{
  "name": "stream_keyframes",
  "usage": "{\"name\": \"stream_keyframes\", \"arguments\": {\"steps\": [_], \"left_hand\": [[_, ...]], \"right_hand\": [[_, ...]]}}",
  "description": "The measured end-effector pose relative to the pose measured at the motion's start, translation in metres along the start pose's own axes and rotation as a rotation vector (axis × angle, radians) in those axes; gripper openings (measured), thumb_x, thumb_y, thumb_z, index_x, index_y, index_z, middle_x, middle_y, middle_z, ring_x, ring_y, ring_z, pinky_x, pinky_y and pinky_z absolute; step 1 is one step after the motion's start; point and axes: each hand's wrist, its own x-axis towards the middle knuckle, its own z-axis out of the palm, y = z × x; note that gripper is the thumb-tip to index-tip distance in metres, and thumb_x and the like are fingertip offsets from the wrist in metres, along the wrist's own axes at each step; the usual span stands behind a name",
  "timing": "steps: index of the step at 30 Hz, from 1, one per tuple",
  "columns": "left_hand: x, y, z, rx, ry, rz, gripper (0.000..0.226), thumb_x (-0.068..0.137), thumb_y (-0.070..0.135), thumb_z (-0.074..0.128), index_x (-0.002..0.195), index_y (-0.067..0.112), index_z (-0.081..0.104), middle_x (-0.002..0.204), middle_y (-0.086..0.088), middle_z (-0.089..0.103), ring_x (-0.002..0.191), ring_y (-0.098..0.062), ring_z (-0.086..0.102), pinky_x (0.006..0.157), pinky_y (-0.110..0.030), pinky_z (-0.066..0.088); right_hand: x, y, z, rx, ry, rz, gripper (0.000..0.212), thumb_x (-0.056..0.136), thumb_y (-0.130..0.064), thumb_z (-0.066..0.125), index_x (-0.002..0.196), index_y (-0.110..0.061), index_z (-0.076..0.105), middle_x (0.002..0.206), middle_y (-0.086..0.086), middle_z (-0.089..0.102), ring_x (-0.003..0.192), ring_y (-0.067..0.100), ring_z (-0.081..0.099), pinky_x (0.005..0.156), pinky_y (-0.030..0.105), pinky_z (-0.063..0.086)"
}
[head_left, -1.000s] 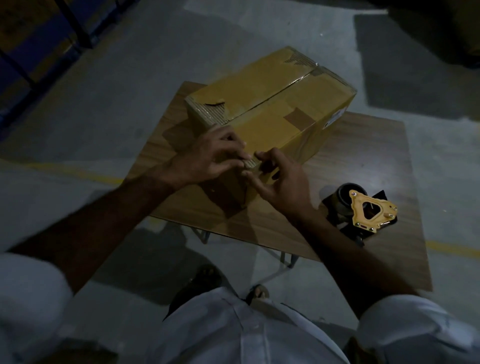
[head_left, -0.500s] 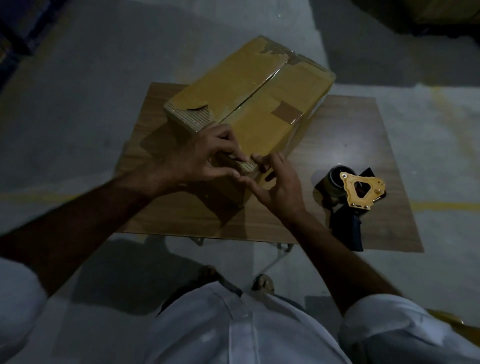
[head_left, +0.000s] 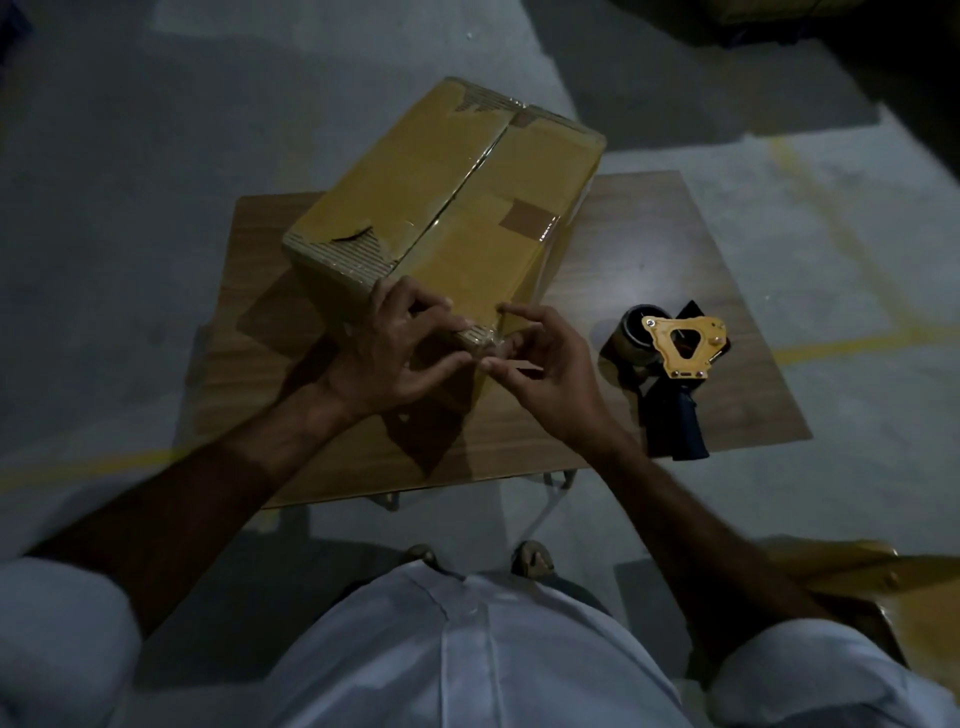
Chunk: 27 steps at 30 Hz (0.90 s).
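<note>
Hands together at the near corner of the cardboard box, left hand gripping it, right hand pinching the tape there, the box running away across the counter toward one o'clock, both equally close.

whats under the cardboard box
A small wooden table, which the cardboard box rests on. The tabletop directly beneath it is covered, so anything lying there cannot be seen.
</note>
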Motion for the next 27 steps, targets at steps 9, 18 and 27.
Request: {"name": "stream_keyframes", "arguments": {"steps": [9,18,27], "left_hand": [[-0.002,0.003,-0.001,0.06,-0.049,0.019,0.056,0.081,0.05,0.083,0.13,0.024,0.07,0.122,-0.015,0.051,0.113,-0.03,0.042,0.09,-0.047,0.049],[-0.001,0.002,0.014,0.126,-0.003,0.011,0.055,0.078,0.052,0.084,0.125,0.026,0.074,0.117,-0.02,0.059,0.105,-0.034,0.048,0.083,-0.044,0.047],[0.004,0.0,0.008,0.036,0.008,-0.036,0.043,0.084,0.045,0.081,0.12,0.023,0.077,0.112,-0.017,0.058,0.104,-0.029,0.045,0.086,-0.047,0.047]], "right_hand": [[-0.004,-0.004,0.001,0.294,0.009,0.291,0.026,0.095,0.0,0.067,0.119,0.012,0.065,0.11,0.02,0.071,0.088,0.01,0.069,0.08,0.025,0.057],[-0.004,0.021,0.011,0.382,0.07,0.273,0.013,0.095,0.004,0.066,0.109,0.005,0.068,0.095,0.012,0.072,0.085,0.014,0.069,0.082,0.029,0.058],[-0.002,0.023,0.026,0.069,0.288,0.046,0.018,0.087,-0.002,0.08,0.092,-0.002,0.063,0.085,0.017,0.071,0.082,0.034,0.072,0.076,0.048,0.062]]}}
